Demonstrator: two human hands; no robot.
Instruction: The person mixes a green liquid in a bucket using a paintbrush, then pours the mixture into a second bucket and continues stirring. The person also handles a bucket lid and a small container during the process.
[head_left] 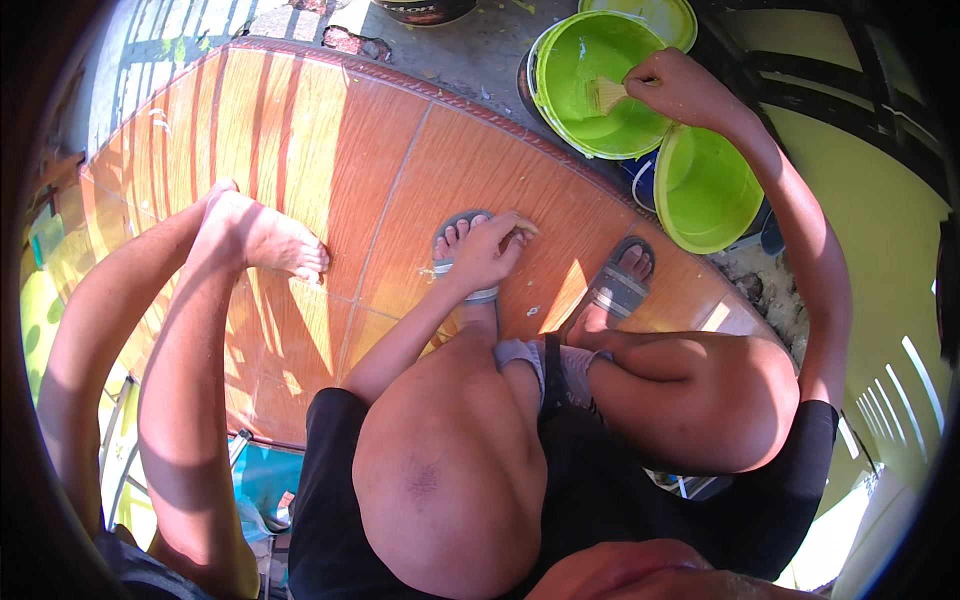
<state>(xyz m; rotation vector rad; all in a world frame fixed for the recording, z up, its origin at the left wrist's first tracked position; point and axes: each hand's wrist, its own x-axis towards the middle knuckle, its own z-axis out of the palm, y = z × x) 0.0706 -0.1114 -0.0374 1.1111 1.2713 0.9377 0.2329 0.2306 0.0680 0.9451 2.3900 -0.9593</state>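
My right hand grips a paintbrush with pale bristles, held down inside a bucket of lime-green paint. Just below it stands a second lime-coated bucket, and another green round container or lid shows behind the first. My left hand is in front of my bent left knee, over my sandalled left foot, with its fingers curled on a small tan piece that I cannot make out clearly.
Another person's bare legs and foot stretch along the left, on the orange tiled floor. A rough concrete strip with a dark container runs beyond the tiles. A pale green wall with dark bars rises at the right.
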